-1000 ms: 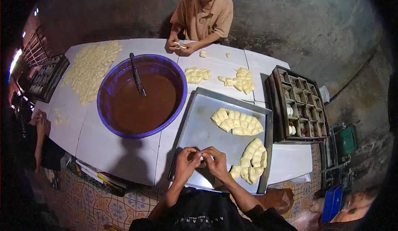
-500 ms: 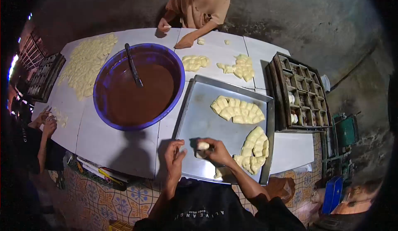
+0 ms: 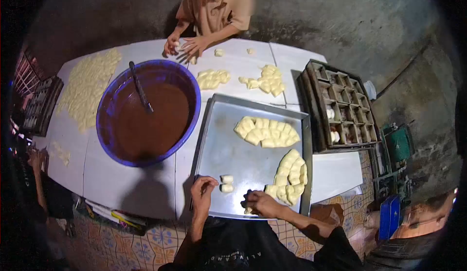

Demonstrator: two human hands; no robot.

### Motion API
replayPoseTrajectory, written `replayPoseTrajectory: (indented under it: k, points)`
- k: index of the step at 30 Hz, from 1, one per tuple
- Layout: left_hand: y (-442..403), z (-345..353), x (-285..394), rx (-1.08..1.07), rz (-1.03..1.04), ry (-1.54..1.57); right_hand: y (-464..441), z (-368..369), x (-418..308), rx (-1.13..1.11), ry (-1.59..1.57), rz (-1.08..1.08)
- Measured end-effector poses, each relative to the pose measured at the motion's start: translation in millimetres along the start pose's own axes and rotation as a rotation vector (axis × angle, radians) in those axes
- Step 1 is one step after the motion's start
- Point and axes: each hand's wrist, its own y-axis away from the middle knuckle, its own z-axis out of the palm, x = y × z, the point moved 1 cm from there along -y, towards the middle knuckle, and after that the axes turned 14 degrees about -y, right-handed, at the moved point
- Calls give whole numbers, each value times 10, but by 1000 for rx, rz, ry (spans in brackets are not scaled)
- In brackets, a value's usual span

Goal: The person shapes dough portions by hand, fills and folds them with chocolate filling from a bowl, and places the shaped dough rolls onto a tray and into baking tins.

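Observation:
A metal tray (image 3: 228,144) lies in front of me. Two small dough rolls (image 3: 226,184) sit one behind the other in its near left part. Just left of them is my left hand (image 3: 203,189), empty, with its fingers apart. My right hand (image 3: 260,204) reaches down at the tray's near edge, its fingers curled over a pale bit of dough (image 3: 249,210) that is mostly hidden. A curved cluster of dough pieces (image 3: 267,131) lies in the tray's far right part, and another cluster (image 3: 290,176) lies right of my right hand.
Left of the tray stands a blue basin (image 3: 100,125) of brown filling with a long-handled tool (image 3: 140,87). A dark compartment rack (image 3: 340,108) is at right. Across the table a person (image 3: 214,10) handles dough. Another person's arm shows at far left. Many dough pieces (image 3: 92,83) cover the far left.
My right hand has set down a dough roll beside another and moved right to the near dough. My left hand has come away from the dough. The view has shifted.

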Motion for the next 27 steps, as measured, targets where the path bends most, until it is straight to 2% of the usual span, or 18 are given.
replayPoseTrajectory:
  k: [1, 3, 4, 7, 8, 9, 10, 11, 13, 15, 16, 17, 19, 20, 21, 23, 25, 27]
  points:
    - [-43, 40, 37, -46, 32, -6, -35, -1, -17, 35, -135, 48]
    - [-59, 78, 65, -129, -3, -99, -144, -76, -168, 194, -583, 309]
    - [-87, 110, 71, -227, 16, 12, -258, -233, -337, 325, -542, 188]
    - [-97, 223, 190, -579, 84, 184, -553, -479, -604, 652, -720, 238]
    - [-108, 281, 169, -638, 110, 53, -620, -461, -573, 736, -816, 158]
    - [-83, 393, 104, -704, 220, 120, -686, -480, -603, 803, -959, 103]
    - [-16, 398, -19, -833, 170, 43, -686, -542, -637, 821, -1003, 143]
    - [70, 539, 7, -707, 194, -26, -645, -640, -679, 842, -1042, 194]
    - [38, 680, 211, -821, 177, -464, -596, -926, -837, 1035, -1097, 49]
    - [94, 849, 118, -677, 294, -102, -433, -1191, -947, 1227, -960, -79]
    - [9, 853, 33, -758, 287, -160, -364, -1356, -1053, 1323, -963, -245]
    - [-1, 832, 103, -705, 261, -131, -300, -1513, -1134, 1414, -951, -421]
    - [-91, 694, 164, -650, 102, 29, -44, -1684, -1019, 1636, -817, -556]
    - [-124, 642, 163, -605, 2, 316, -44, -1711, -964, 1888, -687, -486]
    - [-138, 601, 158, -542, -108, 599, -19, -1679, -807, 1745, -509, -447]
    - [-167, 522, 427, -585, -22, 846, -122, -1522, -476, 1161, 494, 413]
    - [-182, 497, 655, -628, 24, 863, -218, -1026, -186, 878, -404, 431]
    - [-160, 549, 851, -609, 62, 827, -366, -615, -192, 821, -572, 233]
